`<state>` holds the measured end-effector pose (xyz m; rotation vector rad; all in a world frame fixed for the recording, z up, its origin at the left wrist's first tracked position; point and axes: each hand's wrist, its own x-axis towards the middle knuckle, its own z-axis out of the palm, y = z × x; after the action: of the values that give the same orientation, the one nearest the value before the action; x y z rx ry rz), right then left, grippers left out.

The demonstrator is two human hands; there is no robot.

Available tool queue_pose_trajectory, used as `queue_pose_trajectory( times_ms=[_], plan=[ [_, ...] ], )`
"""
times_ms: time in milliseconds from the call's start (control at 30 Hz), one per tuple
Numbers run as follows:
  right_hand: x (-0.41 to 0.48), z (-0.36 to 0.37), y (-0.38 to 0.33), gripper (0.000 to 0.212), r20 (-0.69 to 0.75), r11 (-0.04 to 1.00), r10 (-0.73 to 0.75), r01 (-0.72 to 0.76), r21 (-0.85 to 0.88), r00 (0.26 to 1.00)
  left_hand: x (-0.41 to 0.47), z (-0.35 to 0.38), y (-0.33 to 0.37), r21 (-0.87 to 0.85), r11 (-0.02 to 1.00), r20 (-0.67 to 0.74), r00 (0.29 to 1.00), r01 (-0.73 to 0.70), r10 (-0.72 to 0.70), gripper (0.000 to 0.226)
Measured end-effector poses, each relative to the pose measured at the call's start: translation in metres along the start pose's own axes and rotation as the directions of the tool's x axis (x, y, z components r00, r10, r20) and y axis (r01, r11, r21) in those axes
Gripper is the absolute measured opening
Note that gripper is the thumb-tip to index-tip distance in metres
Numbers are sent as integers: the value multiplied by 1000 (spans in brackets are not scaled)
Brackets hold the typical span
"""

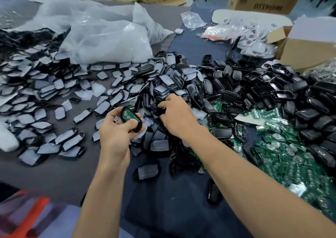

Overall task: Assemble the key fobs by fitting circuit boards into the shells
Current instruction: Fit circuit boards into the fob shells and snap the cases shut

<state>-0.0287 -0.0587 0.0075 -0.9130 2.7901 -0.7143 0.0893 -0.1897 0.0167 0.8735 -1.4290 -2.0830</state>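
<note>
My left hand (116, 126) holds a black key fob shell (131, 118) with a green circuit board seated inside it, face up. My right hand (177, 116) reaches into the middle pile of black shells covered with grey film (163, 85), its fingers closed around a dark shell piece (161, 109). A heap of green circuit boards (283, 146) lies to the right of my right forearm. Glossy black shell halves (254, 85) are heaped at the right rear.
Film-covered shells (36, 96) spread over the left of the dark table. White plastic bags (101, 37) lie at the back left. Cardboard boxes (309, 48) stand at the right and rear. Bagged key rings (236, 32) sit behind the black shells.
</note>
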Motion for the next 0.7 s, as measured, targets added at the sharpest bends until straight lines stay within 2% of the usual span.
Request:
queue_pose_trajectory(
  times_ms=[67,167,233,300,400,467,533,600,667,700],
  plan=[
    [-1,0,-3,42,23,999,-23,23,-37,999,1,2,-1,22,1000,22,1000,-2,2,36],
    [-8,-1,-5,34,-41,1000,8,-9,-14,999,1,5,-2,21,1000,35,999,-3,2,37],
    [-12,-4,-2,26,-58,992,77,-71,108,995,0,6,-2,19,1000,50,999,-3,2,37],
    [-15,-8,4,13,-42,936,146,-124,329,988,2,5,-2,16,1000,54,999,-2,1,38],
    [-20,-18,15,37,2,844,234,-205,495,972,3,3,-2,14,1000,42,999,5,-5,39],
    [-23,-26,19,35,-23,846,240,-198,495,970,3,2,-3,11,1000,41,999,8,-9,39],
    [-27,-31,21,25,-104,918,187,-136,374,977,2,3,-6,8,1000,45,999,11,-12,39],
    [-35,-34,23,14,-118,997,68,-63,46,991,0,5,-8,11,1000,52,999,12,-12,39],
    [-44,-33,28,30,-5,977,-30,28,-213,1000,-2,7,-8,24,1000,63,998,7,-8,39],
    [-47,-33,32,40,61,972,-24,37,-233,998,-3,8,-8,33,999,68,998,1,-3,39]
  ],
)
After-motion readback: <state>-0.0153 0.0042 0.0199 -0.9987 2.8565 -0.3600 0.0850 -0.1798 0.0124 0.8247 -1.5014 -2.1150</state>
